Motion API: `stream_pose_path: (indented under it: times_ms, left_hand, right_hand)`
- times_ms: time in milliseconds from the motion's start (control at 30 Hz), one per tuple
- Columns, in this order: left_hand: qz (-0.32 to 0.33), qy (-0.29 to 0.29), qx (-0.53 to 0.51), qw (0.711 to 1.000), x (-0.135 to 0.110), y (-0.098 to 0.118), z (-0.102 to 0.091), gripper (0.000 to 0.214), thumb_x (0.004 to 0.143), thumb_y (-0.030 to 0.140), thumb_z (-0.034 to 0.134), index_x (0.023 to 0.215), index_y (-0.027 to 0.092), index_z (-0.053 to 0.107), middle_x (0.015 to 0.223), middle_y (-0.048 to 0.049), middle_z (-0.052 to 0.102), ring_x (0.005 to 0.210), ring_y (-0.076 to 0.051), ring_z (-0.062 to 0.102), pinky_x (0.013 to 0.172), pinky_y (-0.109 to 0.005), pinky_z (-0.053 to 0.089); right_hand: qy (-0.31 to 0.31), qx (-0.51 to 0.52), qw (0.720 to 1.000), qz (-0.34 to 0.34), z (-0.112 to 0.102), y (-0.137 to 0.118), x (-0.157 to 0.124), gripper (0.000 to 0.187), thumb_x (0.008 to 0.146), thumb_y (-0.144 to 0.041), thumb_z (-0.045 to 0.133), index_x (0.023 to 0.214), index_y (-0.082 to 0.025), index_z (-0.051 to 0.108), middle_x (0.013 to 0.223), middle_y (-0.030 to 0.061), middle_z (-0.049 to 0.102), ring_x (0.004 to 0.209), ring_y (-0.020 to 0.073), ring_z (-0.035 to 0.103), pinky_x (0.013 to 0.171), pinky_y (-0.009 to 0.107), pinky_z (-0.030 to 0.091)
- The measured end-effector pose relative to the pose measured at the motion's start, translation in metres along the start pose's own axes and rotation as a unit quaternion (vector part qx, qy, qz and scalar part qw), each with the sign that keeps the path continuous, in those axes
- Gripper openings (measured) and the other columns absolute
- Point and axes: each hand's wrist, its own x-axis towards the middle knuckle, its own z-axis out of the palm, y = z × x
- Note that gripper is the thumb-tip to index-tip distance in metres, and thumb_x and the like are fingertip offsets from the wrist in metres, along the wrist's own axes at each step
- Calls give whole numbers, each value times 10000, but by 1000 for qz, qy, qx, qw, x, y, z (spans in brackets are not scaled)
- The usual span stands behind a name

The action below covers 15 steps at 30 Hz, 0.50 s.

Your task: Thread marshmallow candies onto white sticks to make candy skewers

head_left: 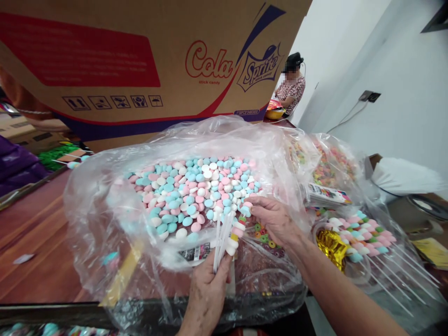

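My left hand point(207, 289), at the front middle, is closed around a bundle of white sticks point(220, 240). A row of white, pink and yellow candies point(236, 232) lines one stick at the bundle's right side. My right hand point(275, 220) pinches pink and pale-blue candy point(246, 209) just above that row; whether it is one piece or two I cannot tell. Behind both hands, a heap of pink, blue and white button-shaped candies point(191, 189) lies in a spread-open clear plastic bag point(94, 186). Small ring-shaped candies point(262, 233) show below my right hand.
A large cardboard box point(122, 60) stands behind the bag. On the right lie finished candy sticks point(367, 235), gold foil point(331, 249), a stack of printed labels point(325, 193) and bags of coloured rings point(332, 163). Another person point(292, 86) is in the background. The wooden table point(42, 233) extends left.
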Motion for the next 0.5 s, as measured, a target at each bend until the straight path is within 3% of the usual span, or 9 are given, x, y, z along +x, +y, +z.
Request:
stream_pose_path:
  times_ms: [133,300,500]
  left_hand:
    - [6,2,-5,1000,0,-1,0,380,833,433,592,536,204,530,459,68,395,452,-115,346,488,-238,280]
    - [12,17,1,1000,0,-1,0,404,826,448,609,517,206,515,455,59,426,453,-122,379,494,-242,293]
    - [16,32,20,999,0,-4,2,392,827,460,587,533,210,520,460,49,466,463,-137,418,499,-244,303]
  right_hand:
    - [-1,-119,990,-69,-6,3,-1,236,751,-348,759,959,-240,782,926,3,765,836,174,681,798,307,528]
    - [-32,-312,937,-151,-11,7,-7,271,880,-325,613,1105,-259,749,1097,13,756,988,206,697,914,370,544]
    - [-41,-374,893,-247,-10,16,-12,322,924,-291,542,1181,-212,719,1148,63,738,1028,225,711,939,395,573]
